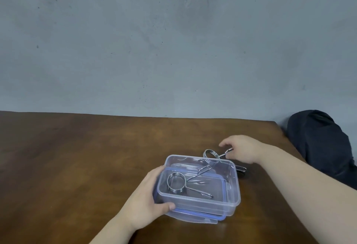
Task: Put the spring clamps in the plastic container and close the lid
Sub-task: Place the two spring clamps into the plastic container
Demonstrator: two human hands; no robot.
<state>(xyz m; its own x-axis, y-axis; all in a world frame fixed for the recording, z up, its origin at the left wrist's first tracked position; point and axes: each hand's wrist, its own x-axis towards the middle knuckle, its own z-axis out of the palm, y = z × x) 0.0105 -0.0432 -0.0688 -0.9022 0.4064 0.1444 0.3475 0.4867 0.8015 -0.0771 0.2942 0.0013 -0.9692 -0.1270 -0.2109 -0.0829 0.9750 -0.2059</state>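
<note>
The left hand (pixel 146 195) has its grip wrapped on the near-left corner of the plastic container (pixel 229 182), thumb pressed against the front wall, fingers curled round the left side. The clear box sits open-topped on the wooden table (pixel 77 156), and under it lies the blue-rimmed lid (pixel 212 217), its edge peeking out at the front.

Inside the box, just right of that left grip, one spring clamp (pixel 176 182) lies flat on the bottom, coil toward the hand, its two wire handles spreading away to the right.

Over to the far side, the right hand (pixel 243 150) comes down on the second spring clamp (pixel 211 154), which rests on the table right behind the container's back wall. The grip here is narrow, fingertips closing on the tip of one wire handle; whether it is fully pinched cannot be told. The coil lies to the left of that grip, and the other handle runs below it, along the container's right end.

Beyond the right forearm, off the table's corner, sits a dark cloth bundle (pixel 318 143).
</note>
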